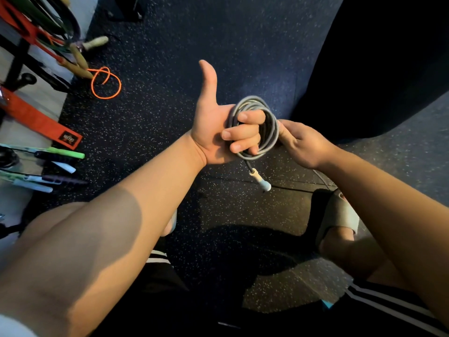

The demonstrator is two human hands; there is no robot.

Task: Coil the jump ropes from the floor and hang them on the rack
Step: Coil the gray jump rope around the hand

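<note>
grey jump rope (255, 105) is wound in a tight coil around the curled fingers of the left hand (213, 132), whose thumb sticks straight up, clear of the loops. right hand (303, 144) grips the coil's opposite edge, just beside that hold. one pale handle (263, 183) dangles on a short tail below the left fingers. well off to the left of both hands, an orange rope (107, 83) lies looped on the speckled floor (170, 69).

Grey jump rope (255, 127) coiled around fingers (243, 135), pale handle (263, 182) apparently dangling

Left hand (218, 132) grips coiled grey rope (255, 127); right hand (301, 144) pinches its edge.
</note>
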